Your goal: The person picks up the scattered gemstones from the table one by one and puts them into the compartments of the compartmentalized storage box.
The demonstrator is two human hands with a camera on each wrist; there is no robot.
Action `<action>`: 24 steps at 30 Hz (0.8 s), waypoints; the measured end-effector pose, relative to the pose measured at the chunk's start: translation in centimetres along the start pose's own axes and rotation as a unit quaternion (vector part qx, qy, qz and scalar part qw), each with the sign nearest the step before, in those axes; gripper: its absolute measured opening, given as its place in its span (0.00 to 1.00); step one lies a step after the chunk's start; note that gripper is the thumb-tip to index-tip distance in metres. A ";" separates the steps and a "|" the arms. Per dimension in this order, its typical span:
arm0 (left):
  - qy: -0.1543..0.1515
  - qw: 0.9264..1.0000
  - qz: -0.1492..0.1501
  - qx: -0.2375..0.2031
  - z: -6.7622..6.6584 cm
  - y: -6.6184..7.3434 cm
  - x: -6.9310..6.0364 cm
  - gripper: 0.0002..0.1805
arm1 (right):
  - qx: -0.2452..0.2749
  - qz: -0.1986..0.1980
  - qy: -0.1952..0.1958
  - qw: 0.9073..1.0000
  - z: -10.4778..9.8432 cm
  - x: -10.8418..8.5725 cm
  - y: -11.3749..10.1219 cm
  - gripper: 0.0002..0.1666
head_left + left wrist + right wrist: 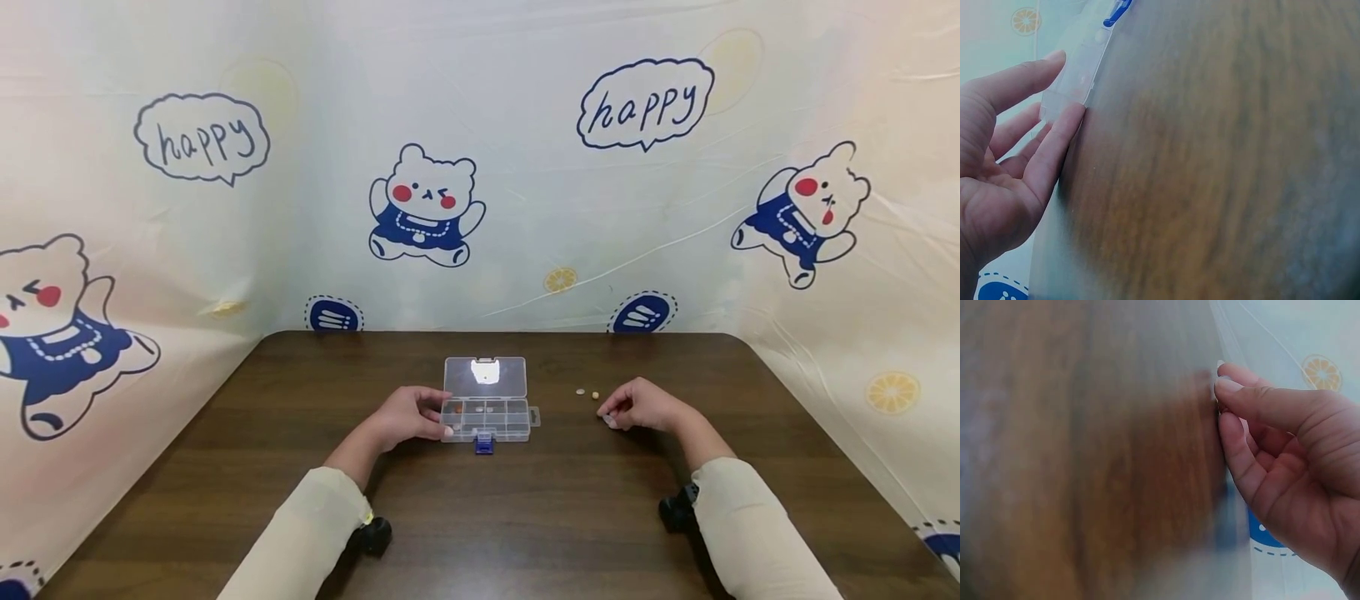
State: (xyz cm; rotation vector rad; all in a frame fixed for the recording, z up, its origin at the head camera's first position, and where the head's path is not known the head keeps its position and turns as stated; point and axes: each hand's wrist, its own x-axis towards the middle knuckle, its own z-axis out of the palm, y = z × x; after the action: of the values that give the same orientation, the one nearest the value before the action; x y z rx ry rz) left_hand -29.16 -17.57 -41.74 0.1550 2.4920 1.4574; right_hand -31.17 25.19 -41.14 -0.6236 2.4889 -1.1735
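A clear plastic compartment box [495, 433] lies on the table with its lid [465, 379] swung open to the back and a blue latch [484, 444] at its front. Small pieces, one orange-red and several pale, sit in some compartments. My left hand [408, 415] holds the box by its left end, thumb at the front corner and forefinger towards the back. Right of the box, my right hand [643, 406] pinches a small pale piece [609, 422] at the tabletop, mostly covered by the fingertips. In the right wrist view, thumb and forefinger meet at the table surface.
Two small pieces lie on the brown table [480, 517] between box and right hand: a whitish one [580, 392] and a tan one [596, 395]. A clear hanging tab [535, 416] juts from the box's right end. A printed cloth [525, 167] hangs behind the table.
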 end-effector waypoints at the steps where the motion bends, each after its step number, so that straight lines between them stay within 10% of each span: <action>1: 0.000 1.000 -0.001 -0.001 0.0 0.0 0.0 0.33 | 0.004 0.001 -0.001 1.000 0.0 0.0 0.0 0.11; 24: -0.002 1.000 0.002 0.006 0.0 0.2 0.0 0.34 | -0.011 -0.031 -0.025 0.999 -0.1 0.4 -1.3 0.11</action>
State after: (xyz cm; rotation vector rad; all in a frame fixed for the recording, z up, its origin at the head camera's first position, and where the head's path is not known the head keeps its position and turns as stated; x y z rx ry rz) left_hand -29.16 -17.50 -41.53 0.1661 2.4997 1.4416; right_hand -31.22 24.35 -40.08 -0.7323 2.4611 -1.1389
